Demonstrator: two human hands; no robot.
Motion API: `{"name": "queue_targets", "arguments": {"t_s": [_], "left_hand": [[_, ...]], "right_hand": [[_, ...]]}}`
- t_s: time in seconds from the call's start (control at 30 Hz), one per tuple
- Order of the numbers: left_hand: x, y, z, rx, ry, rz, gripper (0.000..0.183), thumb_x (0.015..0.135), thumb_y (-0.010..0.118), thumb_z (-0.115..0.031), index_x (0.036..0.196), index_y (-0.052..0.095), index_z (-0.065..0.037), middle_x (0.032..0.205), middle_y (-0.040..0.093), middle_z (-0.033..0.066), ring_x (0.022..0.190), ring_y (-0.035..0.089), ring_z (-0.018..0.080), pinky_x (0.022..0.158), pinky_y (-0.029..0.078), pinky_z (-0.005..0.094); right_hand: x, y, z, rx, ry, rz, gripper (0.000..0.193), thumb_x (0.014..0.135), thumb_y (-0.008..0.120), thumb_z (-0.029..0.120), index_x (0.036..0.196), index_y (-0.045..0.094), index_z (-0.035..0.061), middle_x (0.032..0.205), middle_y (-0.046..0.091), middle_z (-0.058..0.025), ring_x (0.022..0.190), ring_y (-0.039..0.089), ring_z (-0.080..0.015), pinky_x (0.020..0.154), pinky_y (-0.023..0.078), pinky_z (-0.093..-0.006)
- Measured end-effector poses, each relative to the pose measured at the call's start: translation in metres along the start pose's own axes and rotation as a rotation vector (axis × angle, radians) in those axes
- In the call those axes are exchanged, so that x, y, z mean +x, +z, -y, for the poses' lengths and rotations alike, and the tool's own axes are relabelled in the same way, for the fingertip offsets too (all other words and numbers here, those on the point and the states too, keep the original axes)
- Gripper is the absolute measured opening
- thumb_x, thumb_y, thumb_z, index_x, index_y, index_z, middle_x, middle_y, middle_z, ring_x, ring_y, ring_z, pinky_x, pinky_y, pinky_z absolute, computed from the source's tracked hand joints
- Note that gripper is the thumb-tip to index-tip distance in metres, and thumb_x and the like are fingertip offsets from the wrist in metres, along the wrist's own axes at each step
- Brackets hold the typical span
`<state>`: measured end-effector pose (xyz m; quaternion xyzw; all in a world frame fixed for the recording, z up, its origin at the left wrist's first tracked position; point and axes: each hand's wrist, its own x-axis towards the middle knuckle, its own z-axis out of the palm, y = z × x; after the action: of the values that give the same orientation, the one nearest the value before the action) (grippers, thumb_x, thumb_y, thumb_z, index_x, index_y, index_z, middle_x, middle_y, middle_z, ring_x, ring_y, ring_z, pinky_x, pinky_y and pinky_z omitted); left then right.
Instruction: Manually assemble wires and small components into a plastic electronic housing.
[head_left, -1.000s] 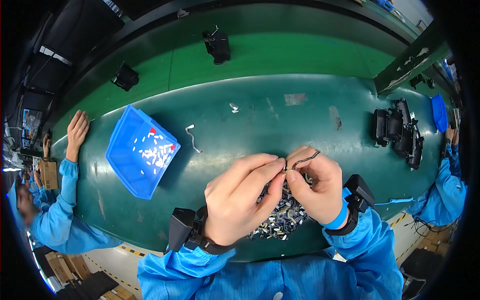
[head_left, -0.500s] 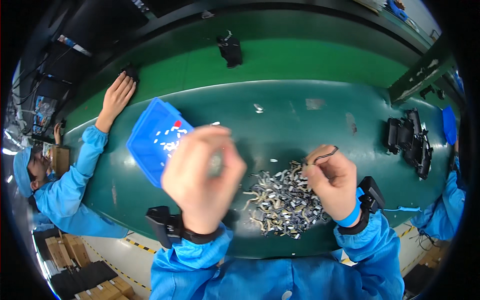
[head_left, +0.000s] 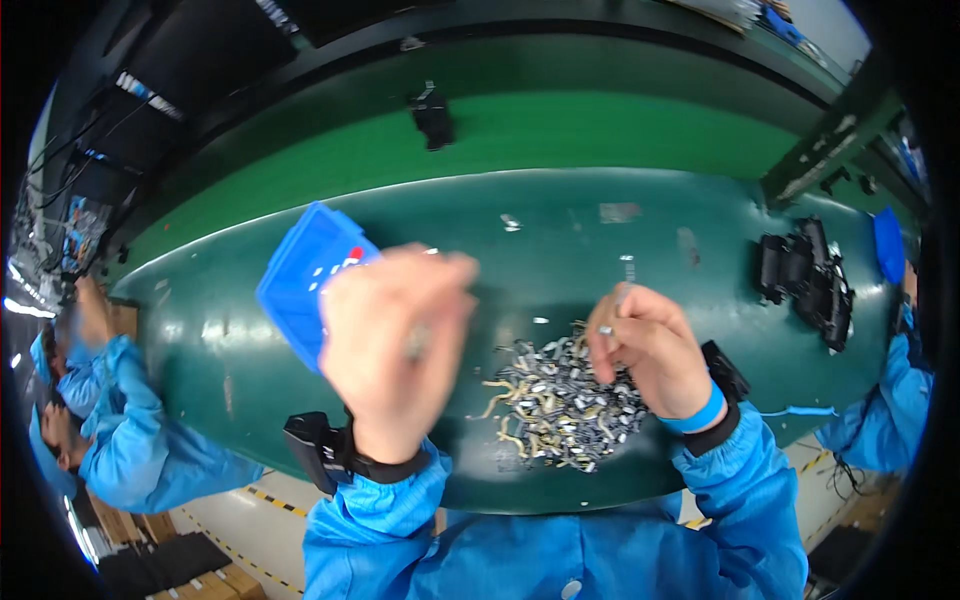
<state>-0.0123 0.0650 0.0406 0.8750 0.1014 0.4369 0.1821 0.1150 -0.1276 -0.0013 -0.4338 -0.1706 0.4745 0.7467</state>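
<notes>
A heap of small grey metal parts with yellowish wires [head_left: 556,408] lies on the dark green table [head_left: 240,360] in front of me. My right hand [head_left: 652,352] rests on the heap's right upper edge, fingers curled and pinching a small silvery part at the fingertips. Raised and blurred, my left hand [head_left: 393,338] hovers over the right edge of a blue plastic tray [head_left: 300,282], its fingers closed on a small grey piece. Both wrists wear black straps and blue sleeves.
Black clamp-like fixtures [head_left: 808,276] stand at the table's right end. A black object [head_left: 433,118] sits on the bright green belt behind. A few loose bits [head_left: 510,222] lie mid-table. Persons in blue sleeves work at the left [head_left: 110,420] and right [head_left: 900,390].
My hands have parted. The left hand swung left to the blue tray with a small piece. The right hand dropped onto the heap, and the dark wire loop it held is gone from view.
</notes>
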Motion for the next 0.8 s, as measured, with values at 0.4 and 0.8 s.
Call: {"name": "queue_targets", "arguments": {"t_s": [0.4,0.8], "left_hand": [[-0.017,0.020,-0.048,-0.147,0.220,0.239,0.023,0.065,0.082,-0.006,0.085,0.070,-0.010,0.080,0.071,0.0015,0.076,0.069,0.0173,0.089,0.043,0.0400],[-0.021,0.016,-0.050,-0.270,0.227,0.252,0.020,0.067,0.082,-0.009,0.080,0.067,-0.009,0.077,0.071,0.0030,0.072,0.069,0.0177,0.090,0.045,0.0442]], "right_hand": [[-0.005,0.000,0.000,0.198,0.224,0.252,0.017,0.094,0.052,0.019,0.084,0.055,0.0042,0.078,0.063,-0.0103,0.072,0.065,-0.0196,0.067,0.053,-0.0303],[-0.018,0.007,0.009,0.181,0.272,0.289,0.020,0.093,0.054,0.020,0.079,0.052,0.0066,0.078,0.063,-0.0087,0.073,0.067,-0.0197,0.065,0.053,-0.0291]]}}
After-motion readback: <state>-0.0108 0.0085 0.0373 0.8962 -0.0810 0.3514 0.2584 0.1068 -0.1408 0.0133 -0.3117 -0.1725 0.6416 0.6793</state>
